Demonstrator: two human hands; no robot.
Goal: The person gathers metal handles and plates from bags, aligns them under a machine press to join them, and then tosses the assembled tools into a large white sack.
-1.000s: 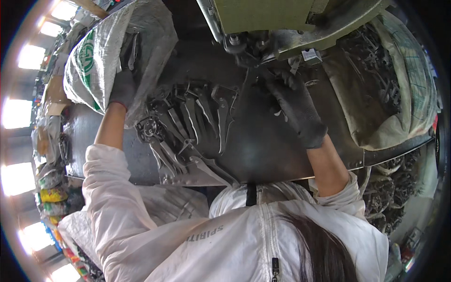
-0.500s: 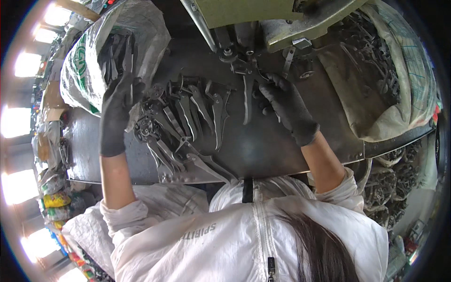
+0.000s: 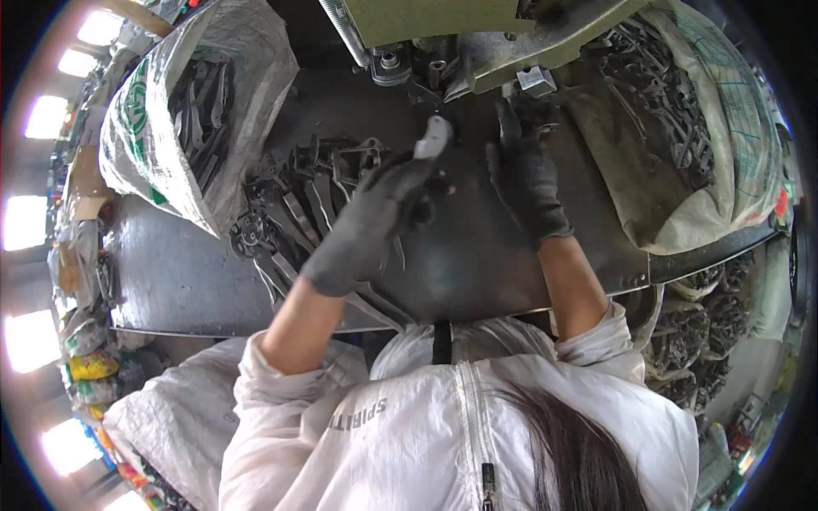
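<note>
My left hand (image 3: 371,217), in a dark grey glove, is closed on a flat, shiny metal part (image 3: 434,138) in front of the machine. Motion blurs it somewhat. My right hand (image 3: 528,183), gloved too, reaches forward with fingers stretched out. Its fingertips are beside a small metal strip (image 3: 509,89) under the machine's edge; whether they touch it I cannot tell. Beneath and left of my left hand lies a pile of dark metal parts with long curved handles (image 3: 294,213), partly hidden by that hand and forearm.
The green machine (image 3: 439,21) overhangs the far side of the dark metal table (image 3: 477,255). A white sack (image 3: 256,77) of metal handle parts stands at left. At right lies a beige sack (image 3: 630,170) with many small metal parts. A bright metal block (image 3: 537,81) protrudes below the machine.
My left hand has moved from the left sack to the front of the machine, now with a metal part. My right hand let go of the long-handled part, no longer seen under the machine.
</note>
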